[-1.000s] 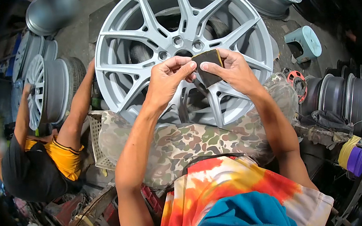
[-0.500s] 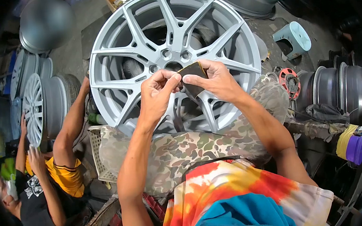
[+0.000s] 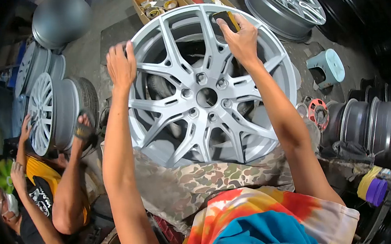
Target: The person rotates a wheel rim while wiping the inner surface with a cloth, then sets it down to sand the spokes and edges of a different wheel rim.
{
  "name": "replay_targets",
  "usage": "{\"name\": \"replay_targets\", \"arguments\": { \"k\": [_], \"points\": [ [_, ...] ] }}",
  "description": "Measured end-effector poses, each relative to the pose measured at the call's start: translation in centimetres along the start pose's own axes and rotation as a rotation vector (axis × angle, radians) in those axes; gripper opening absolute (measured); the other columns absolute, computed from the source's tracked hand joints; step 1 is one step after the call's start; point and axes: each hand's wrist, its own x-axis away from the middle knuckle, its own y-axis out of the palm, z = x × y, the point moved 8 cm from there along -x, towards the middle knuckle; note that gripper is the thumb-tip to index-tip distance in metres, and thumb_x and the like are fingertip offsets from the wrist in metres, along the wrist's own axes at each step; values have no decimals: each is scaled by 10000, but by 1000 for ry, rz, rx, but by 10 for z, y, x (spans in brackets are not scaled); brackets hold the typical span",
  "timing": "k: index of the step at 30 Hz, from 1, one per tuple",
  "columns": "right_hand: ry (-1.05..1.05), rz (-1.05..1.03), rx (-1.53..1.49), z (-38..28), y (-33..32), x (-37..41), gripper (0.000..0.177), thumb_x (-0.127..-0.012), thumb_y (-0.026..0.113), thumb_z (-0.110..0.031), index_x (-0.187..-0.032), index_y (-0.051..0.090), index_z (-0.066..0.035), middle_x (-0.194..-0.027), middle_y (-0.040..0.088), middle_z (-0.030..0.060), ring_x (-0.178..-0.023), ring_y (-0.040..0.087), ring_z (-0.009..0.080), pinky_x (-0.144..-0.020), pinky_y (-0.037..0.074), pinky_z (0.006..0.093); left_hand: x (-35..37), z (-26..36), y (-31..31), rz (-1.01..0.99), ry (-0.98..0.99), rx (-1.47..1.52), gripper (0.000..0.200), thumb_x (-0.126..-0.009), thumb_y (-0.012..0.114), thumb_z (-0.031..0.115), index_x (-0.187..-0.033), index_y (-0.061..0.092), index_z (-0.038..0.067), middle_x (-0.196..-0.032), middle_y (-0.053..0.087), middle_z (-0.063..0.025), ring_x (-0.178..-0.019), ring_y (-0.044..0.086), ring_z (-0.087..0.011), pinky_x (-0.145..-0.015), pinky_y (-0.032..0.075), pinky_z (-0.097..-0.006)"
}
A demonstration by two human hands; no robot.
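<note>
A large grey multi-spoke car wheel rim lies face up in front of my lap. My right hand is over its far right edge, closed on a dark piece of sandpaper with a yellowish-brown edge. The thumb presses the sheet from the left. At the rim's upper left edge is my left hand, its thumb apart from the slightly bent fingers and nothing held in it. Camouflage cloth covers my legs below the rim.
Cardboard boxes with tape rolls stand beyond the rim. Another grey wheel lies at upper right, near a light blue stool. Several rims line the right side. On the left, a person sits by a spoked wheel.
My hands have moved apart from the middle of the rim: the left to its upper left edge, the right with the sandpaper to its far right edge. The person at left has shifted a leg.
</note>
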Motion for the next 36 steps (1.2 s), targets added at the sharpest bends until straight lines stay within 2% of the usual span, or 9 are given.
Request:
{"name": "replay_targets", "arguments": {
  "k": [1,3,5,7,18,25,27,30,36],
  "points": [
    [-4,-11,0,7,10,-5,222,-877,745,-181,-946,698,25,-810,678,189,-695,654,356,-674,505,408,6,-5,7,1,-12,-2,366,-1021,556,386,-993,701,51,-947,710,-181,-890,664,-409,-789,490,-523],
    [-189,75,46,9,20,-12,205,-885,736,-173,-941,695,20,-817,667,186,-735,657,375,-690,503,420,19,-13,14,-209,-343,-66,434,-1043,461,444,-950,667,73,-949,708,-194,-891,656,-432,-777,485,-537],
    [-229,78,87,13,31,-16,199,-882,740,-166,-941,693,18,-840,666,192,-769,657,387,-710,503,431,21,-14,15,-200,-352,-71,465,-1049,422,467,-911,643,82,-931,704,-197,-865,650,-453,-755,483,-545],
    [-220,102,98,13,36,-23,197,-872,750,-160,-940,691,15,-843,672,187,-768,660,388,-715,504,442,20,-19,19,-226,-343,-103,483,-1057,389,486,-1011,677,102,-935,710,-221,-899,655,-473,-775,479,-554],
    [-344,112,125,10,44,-20,144,-872,726,-125,-922,694,6,-854,666,154,-794,661,371,-717,508,434,19,-13,16,-199,-338,-109,481,-1051,402,480,-937,635,74,-888,688,-237,-845,646,-481,-732,480,-552],
    [-335,77,208,8,48,-26,142,-874,719,-113,-949,694,4,-880,672,154,-809,663,374,-735,518,439,19,-14,15,-207,-341,-110,484,-1048,406,485,-934,639,76,-891,694,-232,-839,652,-477,-726,480,-557],
    [-404,64,228,5,46,-21,138,-874,716,-111,-945,695,5,-889,672,157,-810,664,376,-733,519,443,18,-13,13,-173,-318,-138,454,-1030,456,457,-867,625,69,-857,700,-203,-781,656,-449,-691,486,-539],
    [-383,40,196,10,48,-21,138,-875,712,-112,-949,691,3,-897,674,155,-814,665,377,-735,519,445,18,-9,10,-119,-284,-102,449,-1030,455,456,-878,629,70,-861,701,-203,-789,659,-449,-696,487,-540],
    [-373,21,255,6,49,-25,134,-871,714,-114,-941,686,-3,-880,662,158,-801,655,375,-727,516,448,19,-14,14,-204,-336,-119,478,-1042,415,479,-924,637,73,-881,697,-227,-831,652,-477,-720,480,-557]
  ]
}}
